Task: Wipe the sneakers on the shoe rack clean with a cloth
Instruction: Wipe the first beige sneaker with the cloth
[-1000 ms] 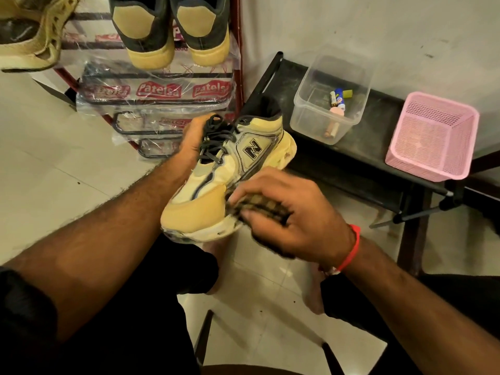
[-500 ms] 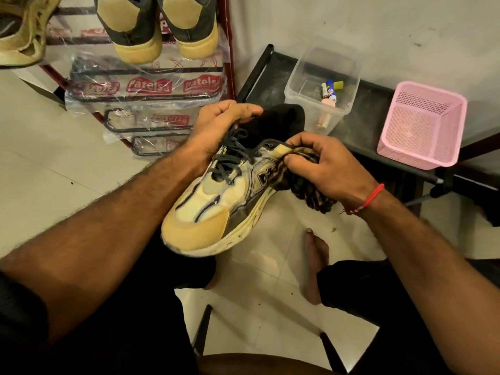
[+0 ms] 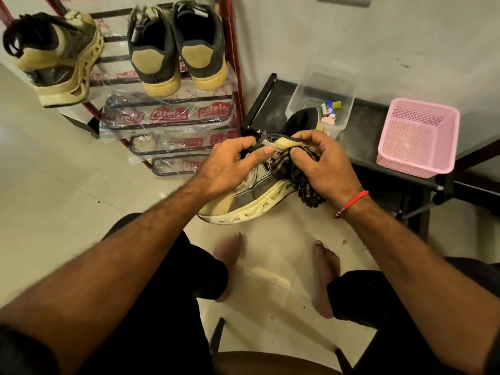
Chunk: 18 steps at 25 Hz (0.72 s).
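A cream and grey sneaker (image 3: 254, 196) with a chunky pale sole is held in the air above the floor, toe toward me. My left hand (image 3: 230, 166) grips its upper around the laces. My right hand (image 3: 322, 166) holds a dark patterned cloth (image 3: 303, 182) bunched against the sneaker's side near the collar. On the red shoe rack (image 3: 232, 63) at the upper left stand a matching cream sneaker (image 3: 56, 58) and a pair of dark sneakers (image 3: 176, 47) with tan heels.
A low black bench (image 3: 359, 147) on the right carries a clear plastic tub (image 3: 322, 96) with small items and a pink basket (image 3: 416, 136). My bare feet rest on the tiled floor (image 3: 54, 185). Chair legs show at the bottom edge.
The cloth went from the toe to the sneaker's side near the collar. The sneaker has tipped more onto its side, showing the sole, and my left hand has shifted over the laces.
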{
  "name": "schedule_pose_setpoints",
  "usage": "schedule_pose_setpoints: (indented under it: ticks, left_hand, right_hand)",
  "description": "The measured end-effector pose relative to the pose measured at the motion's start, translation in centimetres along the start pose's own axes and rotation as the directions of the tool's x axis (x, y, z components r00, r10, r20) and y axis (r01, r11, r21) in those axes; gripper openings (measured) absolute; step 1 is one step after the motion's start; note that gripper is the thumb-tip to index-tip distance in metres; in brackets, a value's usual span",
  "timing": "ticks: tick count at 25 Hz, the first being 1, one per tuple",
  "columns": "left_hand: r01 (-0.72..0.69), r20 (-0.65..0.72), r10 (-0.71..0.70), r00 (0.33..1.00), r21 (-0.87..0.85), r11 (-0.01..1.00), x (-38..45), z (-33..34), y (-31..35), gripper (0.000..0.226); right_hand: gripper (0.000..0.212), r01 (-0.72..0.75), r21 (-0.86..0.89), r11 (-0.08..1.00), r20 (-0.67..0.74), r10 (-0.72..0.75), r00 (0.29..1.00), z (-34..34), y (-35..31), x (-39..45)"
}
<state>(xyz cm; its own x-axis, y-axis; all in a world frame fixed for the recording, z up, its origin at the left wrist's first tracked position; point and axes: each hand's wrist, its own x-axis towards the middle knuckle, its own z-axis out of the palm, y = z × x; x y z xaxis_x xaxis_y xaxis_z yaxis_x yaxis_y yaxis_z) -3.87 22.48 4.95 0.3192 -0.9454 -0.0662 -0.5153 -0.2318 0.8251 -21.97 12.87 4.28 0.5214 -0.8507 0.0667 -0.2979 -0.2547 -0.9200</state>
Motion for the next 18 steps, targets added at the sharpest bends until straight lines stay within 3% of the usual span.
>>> schedule_pose_setpoints:
  ticks: [2, 4, 6, 8, 11, 12, 13, 16, 18]
  left_hand:
    - [0.057, -0.011, -0.058, 0.998, -0.129, 0.99, 0.1, 1.0, -1.2, 0.04]
    - [0.115, -0.07, -0.132, 0.989, -0.204, 0.972, 0.1, 2.5, -2.6, 0.048]
    - [0.124, -0.15, -0.147, 0.978, -0.152, 0.981, 0.8, 3.2, -3.9, 0.052]
    - [0.116, -0.197, -0.136, 0.971, -0.11, 0.987, 1.6, 3.1, -4.5, 0.054]
    - [0.118, -0.224, -0.145, 0.964, -0.129, 0.985, 2.5, 2.5, -4.8, 0.055]
    - [0.094, -0.192, -0.12, 0.974, -0.138, 0.986, 2.5, 2.3, -4.8, 0.054]
    - [0.056, -0.14, -0.078, 0.987, -0.158, 0.986, 2.5, 2.2, -4.7, 0.051]
    - [0.02, -0.033, -0.028, 0.999, -0.212, 0.977, 2.3, 2.5, -4.1, 0.041]
    - [0.034, -0.022, -0.039, 0.999, -0.211, 0.977, 2.1, 2.9, -3.9, 0.046]
  right_hand:
    - [0.024, 0.05, 0.03, 0.998, -0.038, -0.049, 0.998, -0.2, 0.8, -0.3]
    - [0.024, 0.157, -0.131, 0.979, -0.031, -0.162, 0.986, -0.1, 1.6, -0.7]
    - [0.029, 0.282, -0.296, 0.913, 0.08, -0.27, 0.959, 1.0, 1.8, -1.4]
    - [0.028, 0.381, -0.269, 0.884, 0.199, -0.336, 0.921, 3.0, 0.9, -2.6]
    - [0.028, 0.608, -0.161, 0.777, 0.49, -0.472, 0.733, 5.9, -0.4, -4.9]
    - [0.029, 0.658, -0.156, 0.737, 0.53, -0.5, 0.685, 5.8, -0.4, -4.6]
    - [0.029, 0.667, -0.182, 0.723, 0.506, -0.512, 0.694, 5.1, 0.0, -3.4]
    - [0.028, 0.485, -0.439, 0.756, 0.19, -0.449, 0.873, 1.1, 1.7, 0.9]
    - [0.027, 0.397, -0.516, 0.759, 0.095, -0.41, 0.907, -0.2, 2.4, 1.8]
